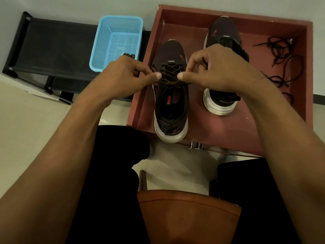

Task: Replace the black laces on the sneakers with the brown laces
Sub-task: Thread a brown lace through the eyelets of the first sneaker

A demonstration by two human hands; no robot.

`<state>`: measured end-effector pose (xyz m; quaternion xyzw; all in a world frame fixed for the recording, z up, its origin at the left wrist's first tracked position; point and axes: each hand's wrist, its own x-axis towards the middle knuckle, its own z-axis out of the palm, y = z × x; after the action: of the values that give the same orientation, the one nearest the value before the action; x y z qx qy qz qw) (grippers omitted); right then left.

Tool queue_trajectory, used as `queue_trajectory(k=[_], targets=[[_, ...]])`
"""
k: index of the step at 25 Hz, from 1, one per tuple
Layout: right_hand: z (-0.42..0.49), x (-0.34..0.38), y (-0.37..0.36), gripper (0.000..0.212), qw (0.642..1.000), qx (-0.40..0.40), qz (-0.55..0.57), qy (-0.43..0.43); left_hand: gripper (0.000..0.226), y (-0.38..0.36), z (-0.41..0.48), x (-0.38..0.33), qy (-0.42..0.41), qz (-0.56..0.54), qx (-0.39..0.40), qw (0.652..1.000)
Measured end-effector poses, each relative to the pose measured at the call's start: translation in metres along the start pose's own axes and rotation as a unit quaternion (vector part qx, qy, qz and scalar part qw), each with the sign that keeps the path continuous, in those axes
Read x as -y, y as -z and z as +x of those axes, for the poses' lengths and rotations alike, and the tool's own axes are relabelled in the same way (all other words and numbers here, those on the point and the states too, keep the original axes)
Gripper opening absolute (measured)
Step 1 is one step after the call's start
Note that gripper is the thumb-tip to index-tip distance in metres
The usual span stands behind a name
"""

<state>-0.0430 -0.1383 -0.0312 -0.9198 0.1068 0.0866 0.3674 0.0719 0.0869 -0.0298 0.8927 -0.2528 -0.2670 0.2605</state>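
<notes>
Flanking the laced sneaker [171, 110]: blue basket [109, 41], black laces [281, 55].

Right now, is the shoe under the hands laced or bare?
Laced: a brown lace criss-crosses the front of the nearer sneaker, and the left hand and right hand each pinch it at the top.

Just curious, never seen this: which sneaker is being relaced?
Find the big reddish tray. Of the two dark shoes inside, take the sneaker nearer the blue basket. Only it wears crisscrossed brown laces, pinched by the left hand and right hand.
</notes>
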Motion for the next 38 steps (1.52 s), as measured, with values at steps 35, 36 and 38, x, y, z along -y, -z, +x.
queue_trajectory(k=[35,36,38], targets=[[-0.009,0.014,0.002,0.007,0.996,0.029,-0.075,-0.025,0.014,-0.018,-0.003,-0.019,-0.006,-0.291,0.069,0.954],[-0.008,0.012,0.003,0.009,0.998,0.031,-0.025,-0.039,0.011,-0.018,-0.003,-0.020,0.002,-0.297,0.074,0.952],[-0.007,0.009,0.002,0.014,0.991,0.039,0.105,-0.074,0.012,-0.019,-0.003,-0.022,0.010,-0.299,0.081,0.951]])
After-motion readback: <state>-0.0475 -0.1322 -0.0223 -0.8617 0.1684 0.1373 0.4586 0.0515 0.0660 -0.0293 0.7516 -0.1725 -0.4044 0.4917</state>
